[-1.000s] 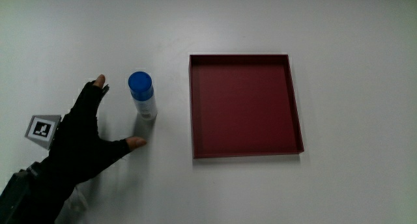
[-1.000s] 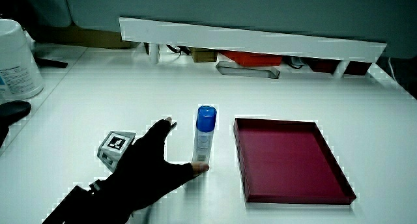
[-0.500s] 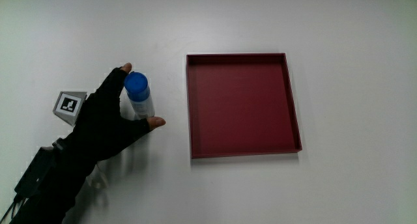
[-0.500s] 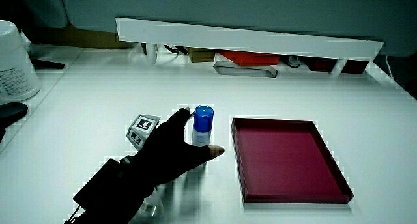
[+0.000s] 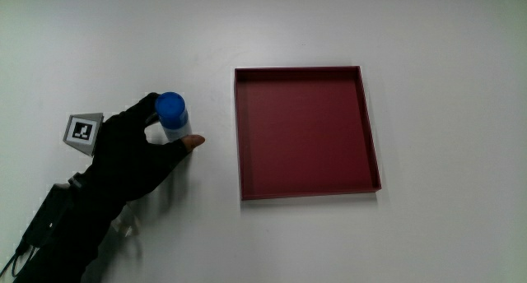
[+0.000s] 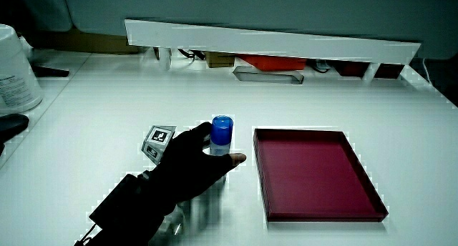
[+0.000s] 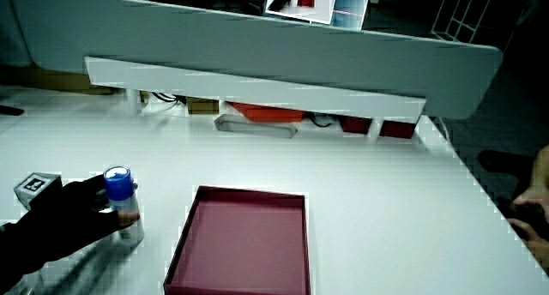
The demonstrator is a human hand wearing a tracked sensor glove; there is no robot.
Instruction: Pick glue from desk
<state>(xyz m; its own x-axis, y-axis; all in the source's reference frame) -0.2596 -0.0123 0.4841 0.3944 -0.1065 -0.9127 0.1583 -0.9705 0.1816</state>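
- The hand (image 5: 136,155) wraps the glue (image 5: 173,118): fingers curl round the tube's body while the bare thumb tip (image 5: 194,141) presses the side that faces the tray (image 5: 306,132).
- In a side view the same clasp shows, the hand (image 6: 192,167) closed about the glue (image 6: 221,136) below its blue cap (image 6: 222,124), the cap standing clear above the fingers.
- In another side view the hand (image 7: 64,222) reaches in low and the glue (image 7: 123,205) stands upright, its foot apparently on the table (image 7: 360,192); contact with the surface cannot be confirmed.
- The glue stands beside the tray, apart from it, with a strip of bare table between; the tray lies empty.
- The patterned cube (image 5: 83,132) rides on the hand's back, on the side of the glue away from the tray.
- Step in hand, by judgement: the grasp is being made; the lift has not begun.
- Next move calls for a firm squeeze and a straight rise, keeping the smooth round tube from slipping or tipping toward the tray.
- Against half a second ago: the fingers have closed tighter round the tube and the thumb has drawn in against it; a second ago the hand lay spread beside the glue, not holding it. The glue keeps about the same spot by the tray.
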